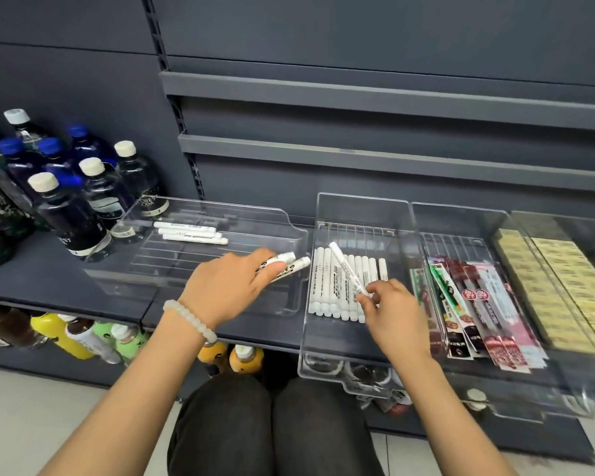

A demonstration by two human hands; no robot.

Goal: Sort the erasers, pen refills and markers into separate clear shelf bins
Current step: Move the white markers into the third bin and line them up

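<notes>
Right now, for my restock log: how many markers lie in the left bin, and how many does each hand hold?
Loose markers in left bin: 3
Markers in left hand: 2
Marker in right hand: 1
Total: 6

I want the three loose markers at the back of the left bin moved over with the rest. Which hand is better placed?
Probably left: the left hand is already over that bin, nearer the three markers, though it holds two markers.

A clear bottle (141,180) bears a label reading "SODA"; print on the other items is illegible.
</notes>
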